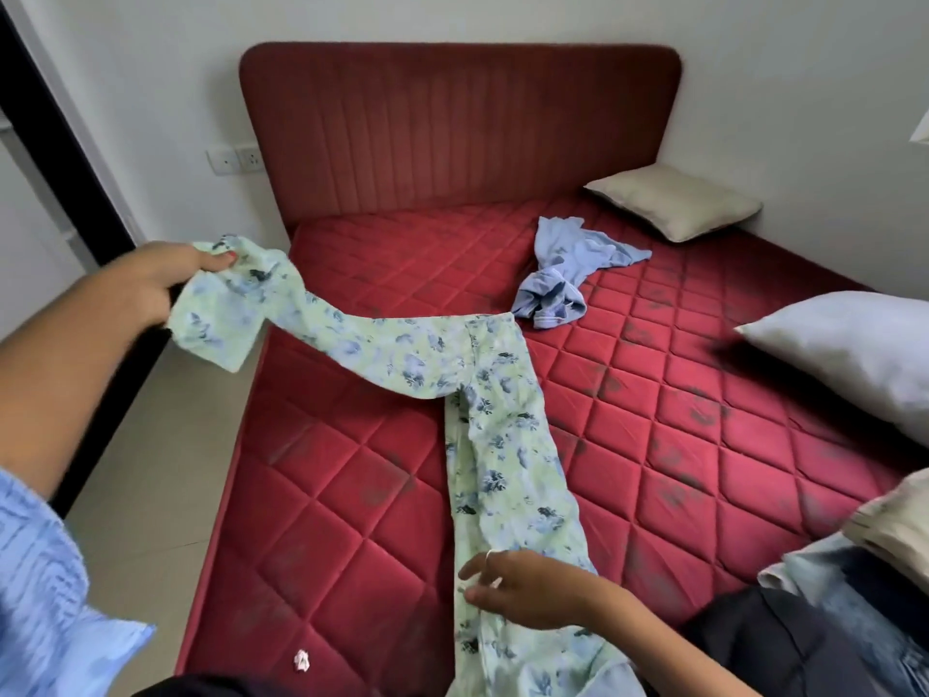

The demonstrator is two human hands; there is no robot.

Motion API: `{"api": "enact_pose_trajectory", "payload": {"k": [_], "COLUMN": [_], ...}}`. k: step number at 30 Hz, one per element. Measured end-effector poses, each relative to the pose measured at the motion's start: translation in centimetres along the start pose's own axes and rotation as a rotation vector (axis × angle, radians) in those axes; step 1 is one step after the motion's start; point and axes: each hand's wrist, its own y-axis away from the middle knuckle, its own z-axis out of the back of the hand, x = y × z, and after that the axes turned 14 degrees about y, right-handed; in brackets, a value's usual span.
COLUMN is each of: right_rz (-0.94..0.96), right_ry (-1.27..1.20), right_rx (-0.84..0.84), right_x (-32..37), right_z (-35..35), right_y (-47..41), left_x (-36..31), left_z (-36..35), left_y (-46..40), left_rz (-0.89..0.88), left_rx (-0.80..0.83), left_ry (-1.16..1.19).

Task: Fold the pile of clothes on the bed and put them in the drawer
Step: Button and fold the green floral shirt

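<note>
- The floral trousers (502, 420) are spread on the red quilted mattress (352, 520), near its middle, with the waistband away from the viewer and one leg running down toward the near edge.
- The end of the other leg is pinched in the left hand (166, 281), fingers curled round the hem, and is held lifted out past the left side of the bed.
- The right hand (518, 588) rests on the lower part of the flat leg, its fingers fairly straight and pressing the cloth; nothing is gripped by it.
- The step in hand is judged to be the laying of the lifted leg over the flat one, so that the trousers are halved lengthwise.
- It is best done with the lifted hem carried across and down until it meets the hem near the right hand, the seams matched, and the cloth kept taut so no crease is trapped at the crotch.
- The flat leg should be kept pinned while this is done, then the pair smoothed from waist to hem.
- The long axis of the flat leg runs from the headboard (452, 128) end toward the viewer; the lifted leg branches off to the left, so a forked shape is made.
- A crumpled blue garment (568, 274) lies just beyond the waistband, not yet folded, and more clothes (829, 596) are heaped at the lower right.
</note>
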Motion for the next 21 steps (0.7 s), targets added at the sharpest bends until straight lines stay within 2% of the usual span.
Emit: {"api": "enact_pose_trajectory", "payload": {"k": [2,6,8,13,17,19,21], "right_rz": [-0.015,-0.095,-0.167,-0.32,-0.517,-0.551,-0.553], "right_ry": [-0.093,-0.526,-0.753,-1.321,-1.631,-1.689,-1.677], "right_rx": [-0.027,-0.129,-0.211,-0.438,-0.413,-0.365,-0.295], "right_x": [-0.7,-1.9,-2.3,-4.6,-5.4,-4.9,-5.0], "right_z": [0.2,0.4,0.6,0.3,-2.0,-3.4,-4.8], "right_y": [-0.7,0.1,0.9,3.3,4.8,5.7,6.1], "left_x": [-0.9,-1.1,0.3,8.1,16.4,19.7,22.0], "left_z": [-6.1,-13.2,-16.2,-23.9,-28.0,-28.7,-28.4], "left_y": [9.0,14.9,17.1,23.4,26.6,27.8,29.1], "left_rz": [-0.018,-0.089,-0.143,-0.118,-0.172,-0.139,-0.071], "left_rx": [0.161,0.481,0.626,0.998,1.061,1.064,1.036], "left_ry": [0.02,0.13,0.061,-0.504,-1.125,-1.293,-1.352]}}
